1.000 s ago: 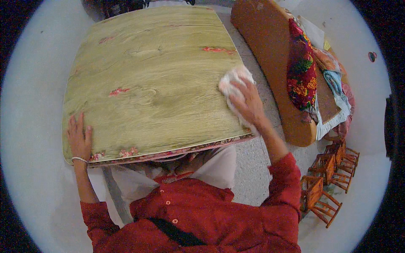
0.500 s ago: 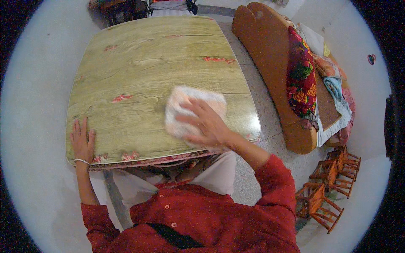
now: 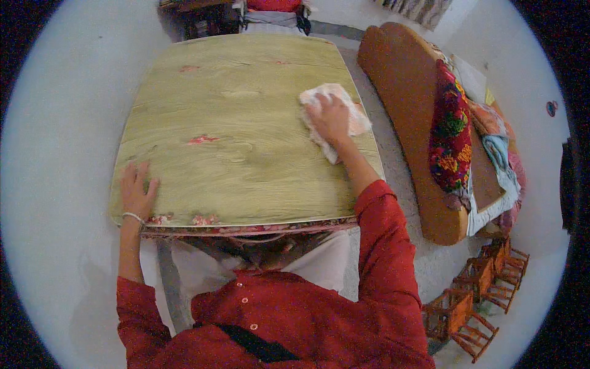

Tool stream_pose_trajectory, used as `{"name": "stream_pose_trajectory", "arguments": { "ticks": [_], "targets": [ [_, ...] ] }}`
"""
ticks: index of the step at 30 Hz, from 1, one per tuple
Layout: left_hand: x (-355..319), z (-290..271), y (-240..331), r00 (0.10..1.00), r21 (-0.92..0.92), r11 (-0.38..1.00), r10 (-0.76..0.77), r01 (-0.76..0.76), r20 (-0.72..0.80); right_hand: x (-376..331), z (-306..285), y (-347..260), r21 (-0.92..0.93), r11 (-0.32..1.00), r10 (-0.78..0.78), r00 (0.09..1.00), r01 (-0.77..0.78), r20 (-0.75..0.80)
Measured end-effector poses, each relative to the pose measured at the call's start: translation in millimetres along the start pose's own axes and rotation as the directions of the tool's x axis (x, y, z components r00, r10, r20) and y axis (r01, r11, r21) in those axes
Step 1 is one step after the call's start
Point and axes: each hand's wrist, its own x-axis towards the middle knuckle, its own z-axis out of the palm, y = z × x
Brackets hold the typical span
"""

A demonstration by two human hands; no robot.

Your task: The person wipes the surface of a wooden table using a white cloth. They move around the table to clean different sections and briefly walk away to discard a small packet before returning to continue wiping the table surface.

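Note:
A wood-grain table [image 3: 246,172] with a pale olive top and small red flower prints stands in front of me. My right hand [image 3: 332,120] is near its right edge, pressing down on a white and peach cleaning cloth [image 3: 357,125]. The cloth lies bunched under the palm, and its loose edges spread out around the fingers. On the table's near left corner rests my left hand [image 3: 139,189], palm down with the fingers apart and nothing in it. A pale bracelet circles that wrist.
Right of the table stands a brown sofa [image 3: 393,86] bearing a red floral cushion [image 3: 453,126] and folded cloths. Several small wooden stools [image 3: 453,312] are at the lower right. Beyond the far edge is a chair with a red back [image 3: 274,5]. A white wall runs along the left.
My right hand has slid the cloth away from me and to the right across the tabletop. My left hand stays at the near left corner. The view has shifted slightly.

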Motion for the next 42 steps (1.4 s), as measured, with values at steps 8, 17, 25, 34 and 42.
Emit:
{"name": "stream_pose_trajectory", "arguments": {
  "ticks": [8,17,25,34,42],
  "targets": [
    [43.7,-29.6,112.8,0.940,-0.371,0.869,0.341,-0.326,-0.026,-18.5,-31.0,-36.0,0.644,0.765,0.109,0.985,0.004,-0.136],
    [84.8,11.1,278.0,0.916,-0.207,0.900,0.399,-0.385,0.032,-27.3,-32.7,29.2,0.703,0.677,0.501,0.836,-0.218,-0.223],
    [-31.2,-2.6,239.1,0.681,-0.414,0.600,0.729,-0.684,-0.069,-32.8,-16.1,45.9,0.673,0.726,0.367,0.906,-0.139,-0.210],
    [68.6,4.5,48.6,0.987,0.003,0.990,0.143,-0.143,-0.078,-26.0,-16.6,52.9,0.575,0.781,0.390,0.910,-0.245,-0.142],
    [-27.2,-18.9,111.1,0.912,-0.074,0.911,0.400,-0.406,-0.087,-29.4,-8.9,71.5,0.658,0.730,0.368,0.917,-0.185,-0.151]
  ]
}}
